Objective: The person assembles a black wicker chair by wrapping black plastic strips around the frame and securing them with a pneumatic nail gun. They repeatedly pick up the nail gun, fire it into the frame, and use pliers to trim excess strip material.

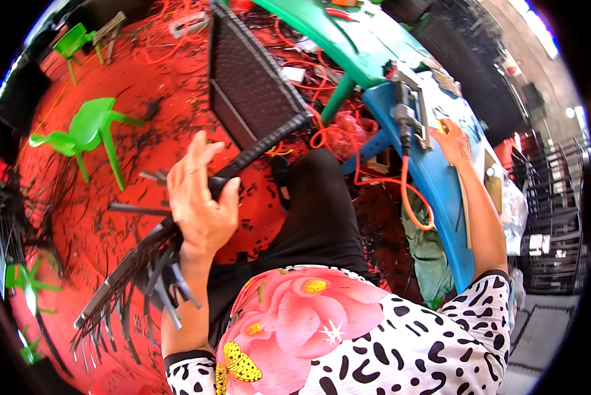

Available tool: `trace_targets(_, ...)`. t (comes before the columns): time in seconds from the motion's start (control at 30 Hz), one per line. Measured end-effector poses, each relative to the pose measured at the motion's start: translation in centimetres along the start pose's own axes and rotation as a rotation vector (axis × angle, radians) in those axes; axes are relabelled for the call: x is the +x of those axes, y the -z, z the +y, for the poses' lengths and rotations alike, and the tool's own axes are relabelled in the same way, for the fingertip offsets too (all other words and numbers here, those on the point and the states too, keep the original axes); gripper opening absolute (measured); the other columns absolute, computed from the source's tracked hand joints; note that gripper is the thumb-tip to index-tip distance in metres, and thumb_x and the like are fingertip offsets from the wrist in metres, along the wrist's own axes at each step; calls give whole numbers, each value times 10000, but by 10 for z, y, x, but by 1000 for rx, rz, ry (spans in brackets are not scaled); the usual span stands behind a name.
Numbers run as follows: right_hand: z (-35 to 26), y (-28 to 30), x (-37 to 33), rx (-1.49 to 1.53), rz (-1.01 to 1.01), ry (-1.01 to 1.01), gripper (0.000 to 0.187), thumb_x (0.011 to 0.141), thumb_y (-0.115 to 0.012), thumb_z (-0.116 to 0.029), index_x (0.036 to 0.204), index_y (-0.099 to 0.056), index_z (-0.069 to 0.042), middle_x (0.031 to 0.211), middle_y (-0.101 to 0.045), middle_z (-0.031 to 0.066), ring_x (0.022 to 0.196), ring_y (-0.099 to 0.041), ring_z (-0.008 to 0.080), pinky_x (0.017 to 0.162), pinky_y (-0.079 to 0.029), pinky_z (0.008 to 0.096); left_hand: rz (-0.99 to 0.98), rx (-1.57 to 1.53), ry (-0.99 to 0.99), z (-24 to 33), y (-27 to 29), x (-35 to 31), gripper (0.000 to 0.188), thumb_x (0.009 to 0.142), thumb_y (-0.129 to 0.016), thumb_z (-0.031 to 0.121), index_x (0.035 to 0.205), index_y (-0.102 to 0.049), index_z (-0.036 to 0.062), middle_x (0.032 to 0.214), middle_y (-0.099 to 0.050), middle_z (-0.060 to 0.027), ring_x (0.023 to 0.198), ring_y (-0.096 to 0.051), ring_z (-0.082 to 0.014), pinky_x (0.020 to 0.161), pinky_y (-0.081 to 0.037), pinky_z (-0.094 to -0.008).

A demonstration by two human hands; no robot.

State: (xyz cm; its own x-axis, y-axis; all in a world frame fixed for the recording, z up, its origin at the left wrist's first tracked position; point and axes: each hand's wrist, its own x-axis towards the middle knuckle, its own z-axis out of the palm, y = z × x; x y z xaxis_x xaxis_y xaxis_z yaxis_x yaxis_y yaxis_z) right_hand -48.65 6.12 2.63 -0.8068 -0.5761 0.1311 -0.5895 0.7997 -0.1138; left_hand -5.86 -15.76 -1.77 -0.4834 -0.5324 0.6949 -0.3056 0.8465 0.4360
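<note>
My left hand (200, 197) is open, thumb and fingers apart, over the black woven furniture frame (259, 141) in front of me. I cannot tell whether it touches the frame. Loose black flat strips (157, 270) hang from the frame's near end, beside my left forearm. At the right, my right hand (455, 145) reaches over the blue table (433, 191), its fingers closed round a small yellow thing (442, 127), mostly hidden. Just left of that hand lies a metal air stapler (407, 112), its orange hose (407, 204) dropping off the table edge.
A green table (322, 33) adjoins the blue one. Green plastic chairs (91, 128) stand on the red floor (177, 79) at the left, among black scraps. Orange hose and litter lie beneath the tables. Black woven panels (466, 59) and a black rack (552, 217) stand at the right.
</note>
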Motion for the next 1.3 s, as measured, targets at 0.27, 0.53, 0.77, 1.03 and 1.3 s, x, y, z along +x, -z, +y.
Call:
trace_targets(0.27, 139, -36, -3, -310, 48, -235, 731, 820, -582, -594, 1225, -566, 15, 1223, -577, 235, 1185, -516, 380, 1012, -377, 437, 70, -421, 81, -9, -4, -3, 589, 925, -572, 342, 1313, -442, -81, 1165, -608, -162, 1083, -552, -314, 989, -367, -422)
trace_targets(0.53, -210, -23, -90, 630, 141, 1184, 361, 715, -764, -182, 1024, -631, -51, 967, -631, 125, 940, -615, 313, 808, -505, 402, 111, -714, 219, -5, 9, -6, 717, 948, -485, 462, 1387, -329, -84, 1171, -583, -198, 1134, -546, -283, 1048, -327, -423)
trace_targets(0.77, -303, -59, -121, 769, -72, 1362, 278, 685, -764, -146, 886, -605, -38, 956, -586, 96, 931, -570, 293, 810, -462, 402, 192, -660, 175, -6, 3, -11, 633, 997, -342, 412, 1394, -330, -80, 1257, -532, -252, 1221, -482, -312, 1087, -271, -431)
trace_targets(1.03, -270, -60, -123, 915, 164, 1280, 261, 633, -774, -65, 848, -626, -57, 907, -590, 59, 914, -584, 264, 798, -450, 376, 171, -269, 88, -4, 7, -8, 447, 830, -554, 31, 1261, -505, -77, 1255, -558, -206, 1221, -473, -366, 1049, -346, -424)
trace_targets(1.3, -277, -66, -115, 1089, 21, 1088, 185, 744, -760, -140, 714, -596, -60, 722, -611, 43, 767, -618, 223, 748, -449, 333, 214, -16, -369, 29, 11, -19, 300, 750, -604, -16, 1048, -592, -47, 1099, -621, -230, 1085, -572, -389, 997, -377, -546)
